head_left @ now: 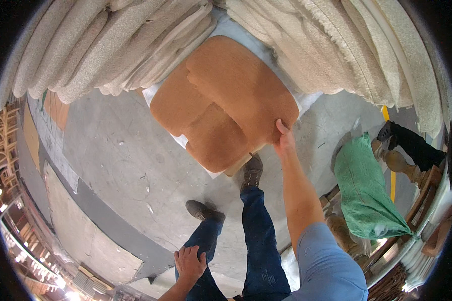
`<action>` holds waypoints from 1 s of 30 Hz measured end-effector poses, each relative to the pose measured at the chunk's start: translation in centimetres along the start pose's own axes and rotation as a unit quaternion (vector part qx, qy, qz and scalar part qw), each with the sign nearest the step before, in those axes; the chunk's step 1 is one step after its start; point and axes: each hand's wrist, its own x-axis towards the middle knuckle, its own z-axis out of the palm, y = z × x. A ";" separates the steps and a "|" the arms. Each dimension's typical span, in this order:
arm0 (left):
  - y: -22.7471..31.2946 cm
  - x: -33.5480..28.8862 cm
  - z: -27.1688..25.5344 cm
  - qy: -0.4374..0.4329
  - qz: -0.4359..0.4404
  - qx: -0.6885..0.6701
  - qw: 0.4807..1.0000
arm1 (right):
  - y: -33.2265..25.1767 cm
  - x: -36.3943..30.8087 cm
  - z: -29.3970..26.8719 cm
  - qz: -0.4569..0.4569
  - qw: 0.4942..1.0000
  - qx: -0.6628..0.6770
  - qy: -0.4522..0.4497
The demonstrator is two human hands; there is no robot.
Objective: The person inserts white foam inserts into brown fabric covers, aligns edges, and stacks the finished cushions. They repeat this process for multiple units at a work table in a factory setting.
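Rust-brown padded cushions lie overlapping on a low pale base in front of me. My right hand [285, 141] reaches out with its thumb on top of the long upper cushion [241, 85], gripping its near right corner; the fingers beneath are hidden. Two smaller brown pieces, a left cushion [173, 100] and a near cushion [218, 138], sit beside and partly under it. White sheeting [180, 141] shows at their edges. Close to my left knee, my left hand [190, 262] hangs with its fingers apart, holding nothing.
Tall piles of folded beige fabric [120, 47] and cream fabric [331, 45] rise behind the cushions on both sides. A tied green sack [366, 185] lies at right, near carved wooden furniture parts [399, 163]. Flat boards [80, 226] rest on the grey floor at left.
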 end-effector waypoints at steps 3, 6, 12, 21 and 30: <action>0.1 -0.8 0.0 0.012 -0.011 0.004 1.000 | 1.9 0.6 0.8 0.023 0.999 0.026 0.008; 0.4 -0.7 0.1 0.019 -0.011 0.002 1.000 | 1.9 0.2 0.9 0.016 0.998 0.062 -0.019; 0.9 -0.2 -0.4 0.004 -0.015 0.019 1.000 | 2.2 0.3 1.9 0.023 0.999 0.021 0.021; 0.7 1.2 -2.1 -0.014 -0.007 0.052 0.999 | 0.9 -0.7 3.5 0.082 0.985 -0.130 0.082; 1.9 -2.4 -8.4 -0.030 0.109 0.092 0.989 | 3.2 -28.4 -6.8 0.115 0.794 -0.595 0.051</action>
